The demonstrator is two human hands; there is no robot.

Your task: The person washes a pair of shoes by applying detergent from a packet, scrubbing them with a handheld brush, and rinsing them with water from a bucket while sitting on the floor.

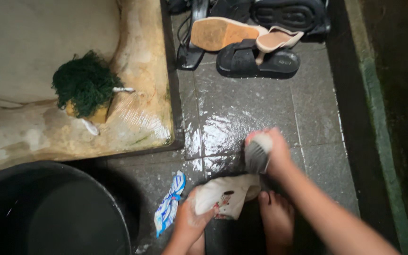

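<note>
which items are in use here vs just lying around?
In use: brush in right hand; white shoe held by left hand.

Lying about: green scourer, black basin, blue-white packet, sandals, tan shoe.

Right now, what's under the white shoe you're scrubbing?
The white shoe, held by the left hand, lies on wet grey floor tiles, a bare foot beside it. The right hand holds a brush above. The tile directly underneath is hidden.
</note>
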